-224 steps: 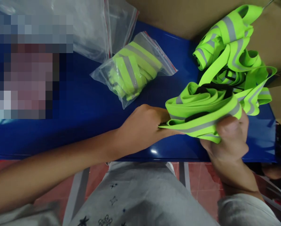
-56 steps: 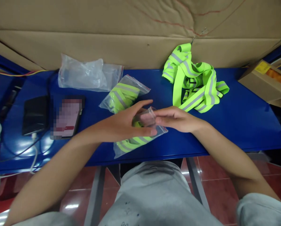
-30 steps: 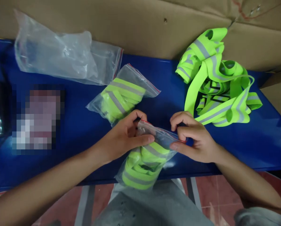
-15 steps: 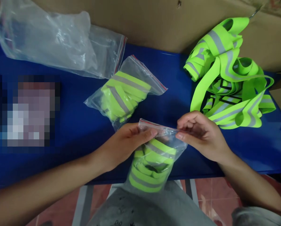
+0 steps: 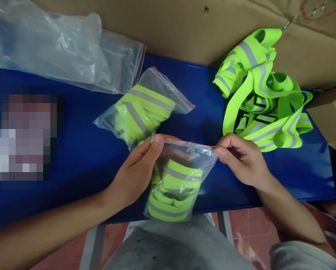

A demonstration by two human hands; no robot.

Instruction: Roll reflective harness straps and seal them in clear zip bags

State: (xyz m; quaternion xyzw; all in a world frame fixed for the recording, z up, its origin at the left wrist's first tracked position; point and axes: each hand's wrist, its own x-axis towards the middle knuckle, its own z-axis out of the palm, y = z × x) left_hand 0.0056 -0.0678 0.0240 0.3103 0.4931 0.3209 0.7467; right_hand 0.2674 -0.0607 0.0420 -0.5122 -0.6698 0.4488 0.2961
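While the left hand [image 5: 134, 176] pinches one end of the red-lined mouth of a clear zip bag [image 5: 185, 157], the right hand [image 5: 241, 159] pinches the other end. Both hands are closed on the plastic between thumb and fingertips. The sealing strip runs nearly level from one pinch to the other, drawn fairly taut. The bag's long axis lies across that line: the body hangs from the two grips toward the person, its bottom past the near edge of the blue table [image 5: 72, 150]. A folded reflective strap [image 5: 173, 187], fluorescent yellow-green with grey bands, sits bunched in the lower half of the bag, below and between the pinches and slightly nearer the left one. Whether the strip is pressed closed along its whole length cannot be told.

Just beyond the left pinch lies a second filled zip bag [image 5: 145, 108], almost touching the left fingertips [image 5: 156, 141]. Beyond the right pinch, close to the knuckles, is a loose heap of reflective straps [image 5: 263, 93]. Farther off past the left grip lie empty clear bags [image 5: 66, 56] against a cardboard sheet [image 5: 170, 30].
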